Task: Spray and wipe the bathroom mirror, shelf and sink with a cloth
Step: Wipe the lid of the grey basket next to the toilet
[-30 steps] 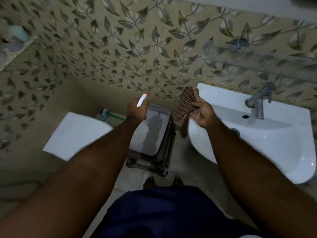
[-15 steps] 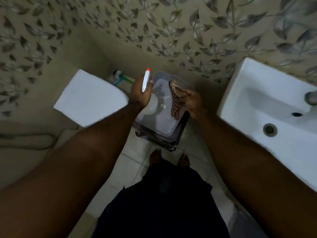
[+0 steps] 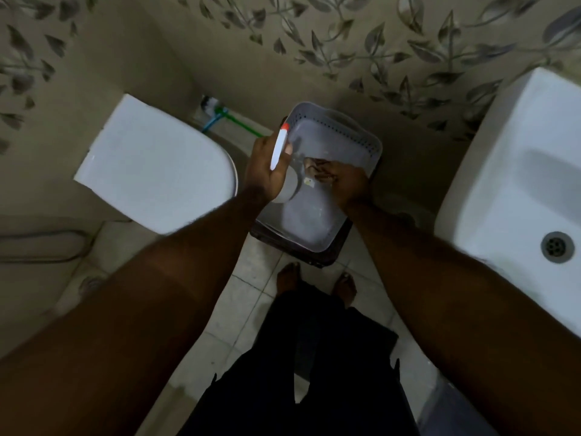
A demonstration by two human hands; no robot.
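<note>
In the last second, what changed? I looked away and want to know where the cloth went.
The right hand carried the checked cloth from the sink edge leftward and down into the grey basket; it still grips the cloth there. The view tilted down, so tap and shelf left the frame. The left hand keeps holding the spray bottle over the basket.

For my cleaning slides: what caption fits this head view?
Left hand holds the spray bottle while right hand lowers the cloth into a grey basket beside the sink.
</note>
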